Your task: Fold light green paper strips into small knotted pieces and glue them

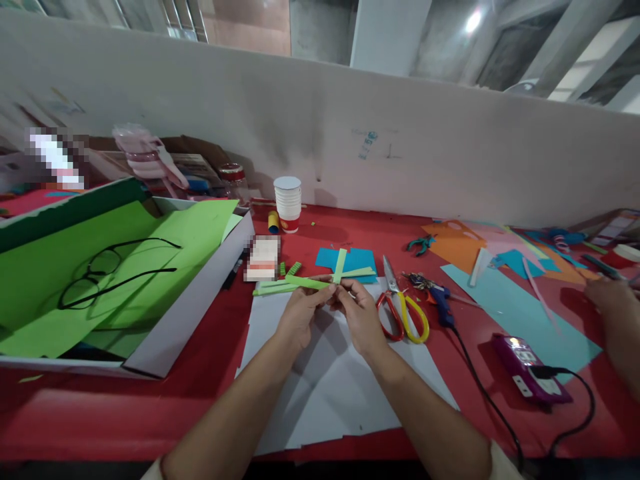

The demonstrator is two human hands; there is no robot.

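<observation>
Above the white paper (320, 387), my left hand (303, 313) and my right hand (357, 310) meet with their fingertips pinched together. Both grip light green paper strips (340, 265); one points up and another runs left from the fingers. The exact joint between the strips is hidden by my fingers. More green strips (270, 288) lie just beyond my left hand, near small folded green pieces (294, 269). A blue paper piece (357, 259) lies behind the hands. Scissors (400, 303) with red and yellow handles rest open beside my right hand.
On the left stands a box (195, 320) with green sheets and eyeglasses (93, 273). Paper cups (289, 203) stand at the back. A glue gun (443, 303), purple power unit (527, 367) with cables, pliers (421, 245) and coloured paper occupy the right. Another person's hand (615, 313) is at far right.
</observation>
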